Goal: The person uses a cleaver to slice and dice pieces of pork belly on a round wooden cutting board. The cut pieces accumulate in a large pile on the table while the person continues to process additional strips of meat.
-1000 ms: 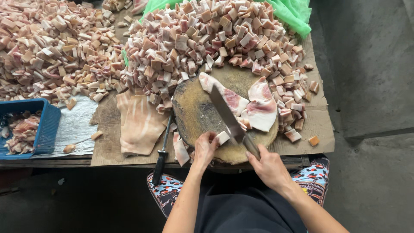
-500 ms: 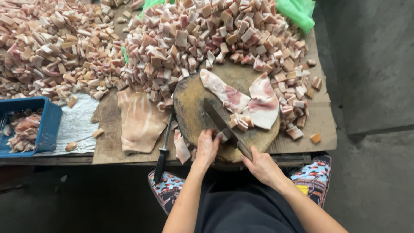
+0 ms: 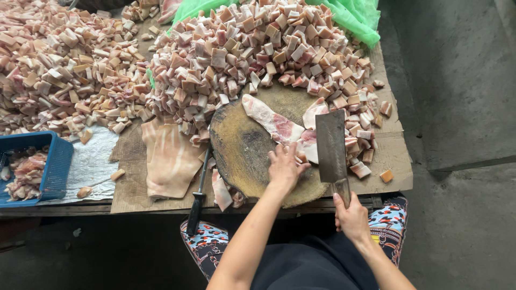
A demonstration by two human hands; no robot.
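- A blue basket (image 3: 56,166) sits at the far left edge of the table (image 3: 395,156), with a few pieces of meat inside it.
- Beyond it, a wide heap of cubed pork (image 3: 64,75) covers the left part of the table; a second heap (image 3: 252,48) lies behind the chopping block, against a green plastic bag (image 3: 355,16).
- A flat sheet of pork skin (image 3: 169,158) lies on cardboard just left of the block.
- A dark sharpening steel (image 3: 198,188) leans along the block's left rim, handle pointing towards the person.
- The round wooden chopping block (image 3: 242,156) carries a long strip of pork belly (image 3: 271,121) and a broader slab (image 3: 313,113) beside it.
- The left hand (image 3: 285,166) rests palm down on the block, its fingers (image 3: 279,153) spread and loose, touching the near end of the strip without gripping it.
- The right hand (image 3: 352,217) has its fingers wrapped tight round the handle of a cleaver (image 3: 330,145), whose broad blade lies over the block's right side, just beside the left hand and over the cut meat.
- Loose cubes (image 3: 363,134) trail along the block's right edge.
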